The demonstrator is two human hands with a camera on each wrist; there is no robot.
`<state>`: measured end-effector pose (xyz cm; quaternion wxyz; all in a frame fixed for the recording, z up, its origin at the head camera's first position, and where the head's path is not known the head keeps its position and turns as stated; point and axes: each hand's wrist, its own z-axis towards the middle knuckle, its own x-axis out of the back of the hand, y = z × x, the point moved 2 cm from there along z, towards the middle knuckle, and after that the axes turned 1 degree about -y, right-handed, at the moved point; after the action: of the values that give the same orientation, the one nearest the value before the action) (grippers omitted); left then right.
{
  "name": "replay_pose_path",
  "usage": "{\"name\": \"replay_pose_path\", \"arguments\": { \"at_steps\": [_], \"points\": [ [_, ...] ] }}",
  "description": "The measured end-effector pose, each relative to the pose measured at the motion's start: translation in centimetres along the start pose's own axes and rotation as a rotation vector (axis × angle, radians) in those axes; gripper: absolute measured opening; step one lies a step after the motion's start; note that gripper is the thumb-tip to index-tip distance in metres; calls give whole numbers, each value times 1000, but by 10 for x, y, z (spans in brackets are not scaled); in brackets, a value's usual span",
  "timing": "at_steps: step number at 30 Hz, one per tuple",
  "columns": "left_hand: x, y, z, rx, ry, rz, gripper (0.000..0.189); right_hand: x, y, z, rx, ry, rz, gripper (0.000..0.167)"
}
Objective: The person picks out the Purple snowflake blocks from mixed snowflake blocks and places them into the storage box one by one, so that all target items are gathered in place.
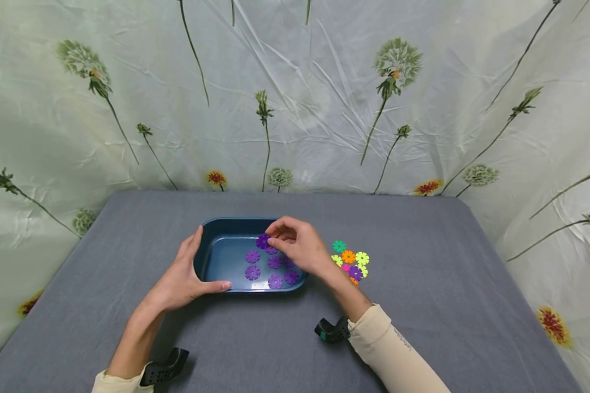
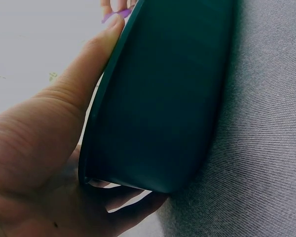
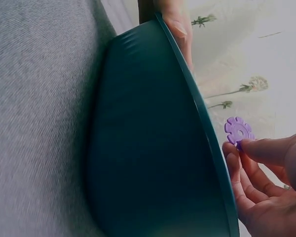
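Note:
My right hand (image 1: 302, 245) pinches a purple notched plastic disc (image 1: 263, 241) between thumb and fingertips, above the right part of a blue tray (image 1: 221, 254). In the right wrist view this disc (image 3: 233, 129) stands on edge beyond the tray rim, its notches and centre hole showing. Several more purple discs (image 1: 252, 273) lie flat on the tray's floor, some partly covered by my right hand. The tray's left end is gripped by my left hand (image 1: 179, 278), thumb along the front rim and fingers around the outer side, as the left wrist view also shows.
Right of the tray lies a small pile of like discs: green (image 1: 339, 246), orange (image 1: 348, 256), yellow (image 1: 362, 257), pink and a purple one (image 1: 355, 272). A grey cloth (image 1: 255, 338) covers the table. Behind it hangs a pale curtain (image 1: 314, 109) printed with dandelions.

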<state>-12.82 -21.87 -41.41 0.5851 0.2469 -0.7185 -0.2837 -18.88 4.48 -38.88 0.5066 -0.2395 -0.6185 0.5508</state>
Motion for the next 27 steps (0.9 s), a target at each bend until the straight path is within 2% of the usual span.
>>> {"name": "replay_pose_path", "arguments": {
  "at_steps": [8,14,21,27],
  "points": [
    [-1,-1,0,-17,7,2,144,-14,-2,7,-23,-20,-10,13],
    [-1,-1,-2,-15,4,10,143,-24,4,13,-41,-32,-64,12],
    [-1,0,-2,-26,4,-6,142,-33,3,19,-23,-14,-117,10],
    [0,-1,-1,-23,4,-7,143,-39,2,24,-71,-3,-156,8]
  ]
}}
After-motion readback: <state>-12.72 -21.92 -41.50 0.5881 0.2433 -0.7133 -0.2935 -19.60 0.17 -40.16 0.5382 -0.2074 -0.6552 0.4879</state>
